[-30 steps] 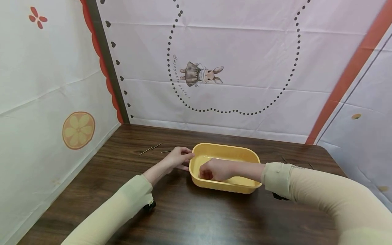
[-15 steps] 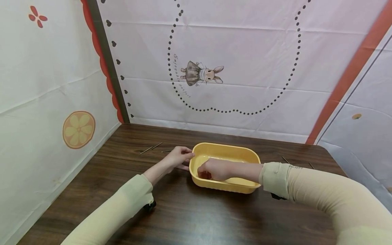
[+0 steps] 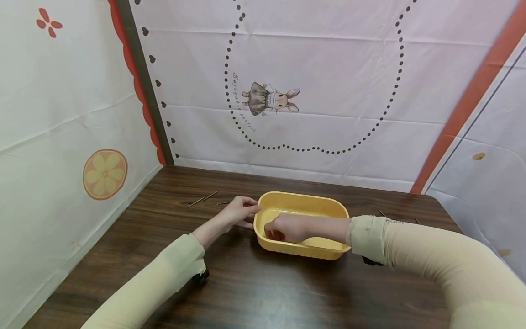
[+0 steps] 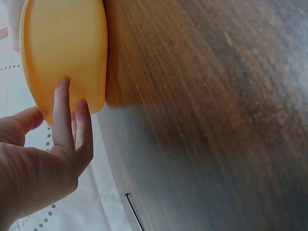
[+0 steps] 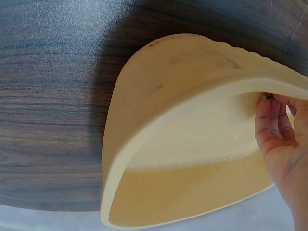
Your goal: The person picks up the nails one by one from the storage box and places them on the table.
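Observation:
A yellow plastic basin point(image 3: 306, 250) stands on the dark wooden table point(image 3: 230, 288). At its left end my left hand point(image 3: 238, 211) holds the rim: the thumb is at the edge and the fingers point(image 4: 61, 110) lie against the outer wall. My right hand point(image 3: 289, 227) is down inside the basin near its left front, fingers curled. In the right wrist view a small metal end point(image 5: 267, 96), apparently of a nail, shows at the right fingertips; the rest is hidden. A nail point(image 4: 134, 211) lies on the table near my left hand.
Left of the basin lie thin nails point(image 3: 196, 202), one partly behind my left hand. To the right, behind my right forearm, lie two more, one nail point(image 3: 382, 213) nearer the basin. A printed cloth point(image 3: 328, 109) hangs behind the table and along both sides.
My right hand has shifted slightly left inside the basin, and its sleeve with it. The left hand and the basin have stayed in place.

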Tool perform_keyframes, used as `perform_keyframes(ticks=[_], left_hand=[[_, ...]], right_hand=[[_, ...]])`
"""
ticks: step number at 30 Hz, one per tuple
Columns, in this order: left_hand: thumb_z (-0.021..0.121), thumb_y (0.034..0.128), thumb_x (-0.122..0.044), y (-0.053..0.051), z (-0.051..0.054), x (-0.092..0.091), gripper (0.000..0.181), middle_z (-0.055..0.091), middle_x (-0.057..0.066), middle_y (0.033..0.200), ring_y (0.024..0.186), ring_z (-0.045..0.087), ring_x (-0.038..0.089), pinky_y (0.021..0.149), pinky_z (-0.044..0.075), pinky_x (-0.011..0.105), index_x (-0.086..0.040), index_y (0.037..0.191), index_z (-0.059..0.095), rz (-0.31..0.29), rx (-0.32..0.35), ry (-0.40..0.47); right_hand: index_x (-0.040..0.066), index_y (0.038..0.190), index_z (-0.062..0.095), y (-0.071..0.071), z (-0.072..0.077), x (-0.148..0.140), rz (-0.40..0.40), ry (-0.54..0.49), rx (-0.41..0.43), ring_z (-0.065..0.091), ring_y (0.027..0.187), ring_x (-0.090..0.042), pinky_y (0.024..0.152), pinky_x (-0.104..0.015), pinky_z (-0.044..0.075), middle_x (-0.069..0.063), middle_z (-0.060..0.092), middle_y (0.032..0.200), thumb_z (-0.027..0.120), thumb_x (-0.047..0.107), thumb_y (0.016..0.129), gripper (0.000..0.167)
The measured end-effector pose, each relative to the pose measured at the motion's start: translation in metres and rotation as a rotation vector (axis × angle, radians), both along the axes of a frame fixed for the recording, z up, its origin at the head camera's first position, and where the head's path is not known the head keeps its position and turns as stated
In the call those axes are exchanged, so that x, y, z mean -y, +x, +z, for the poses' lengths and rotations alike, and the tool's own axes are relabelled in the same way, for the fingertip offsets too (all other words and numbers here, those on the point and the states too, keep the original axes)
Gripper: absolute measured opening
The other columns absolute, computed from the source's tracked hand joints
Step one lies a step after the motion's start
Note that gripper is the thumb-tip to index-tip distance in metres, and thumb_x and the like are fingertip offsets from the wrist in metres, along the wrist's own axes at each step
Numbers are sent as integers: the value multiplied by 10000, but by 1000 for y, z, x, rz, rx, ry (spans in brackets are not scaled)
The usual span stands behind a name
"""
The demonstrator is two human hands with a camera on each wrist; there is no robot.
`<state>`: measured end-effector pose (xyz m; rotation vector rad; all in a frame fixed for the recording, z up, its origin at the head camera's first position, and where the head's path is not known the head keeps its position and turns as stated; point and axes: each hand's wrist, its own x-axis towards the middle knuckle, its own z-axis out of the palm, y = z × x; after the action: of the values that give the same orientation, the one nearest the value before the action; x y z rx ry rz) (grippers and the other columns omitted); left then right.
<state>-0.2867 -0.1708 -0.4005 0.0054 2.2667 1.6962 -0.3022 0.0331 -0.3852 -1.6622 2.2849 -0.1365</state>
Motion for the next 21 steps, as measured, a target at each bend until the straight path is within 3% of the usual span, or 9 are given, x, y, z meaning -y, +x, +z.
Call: perform_keyframes(ticks=[8, 15, 21], left_hand=[[568, 1007, -202, -2, -1, 1, 393, 579, 235, 1267, 1098, 657, 318, 732, 647, 330, 40, 1315, 543, -4, 4, 6], [565, 1007, -198, -2, -2, 0, 387, 584, 229, 1264, 1087, 658, 300, 736, 647, 328, 40, 1313, 546, 0, 9, 10], [570, 1005, -201, -2, -2, 0, 386, 595, 226, 1257, 1061, 667, 279, 727, 647, 325, 37, 1308, 550, 1, 10, 13]], right_hand=[[67, 940, 650, -2, 11, 0, 22, 36, -19, 608, 721, -155, 620, -106, 452, -62, 676, 796, 676, -53, 836, 161], [96, 962, 688, -5, 16, 0, 6, 103, -23, 508, 676, -58, 611, -120, 433, -53, 685, 787, 691, -35, 828, 188], [137, 965, 720, -5, 20, -3, 9, 117, -66, 503, 630, -29, 580, -133, 434, 16, 653, 705, 712, 81, 874, 107]])
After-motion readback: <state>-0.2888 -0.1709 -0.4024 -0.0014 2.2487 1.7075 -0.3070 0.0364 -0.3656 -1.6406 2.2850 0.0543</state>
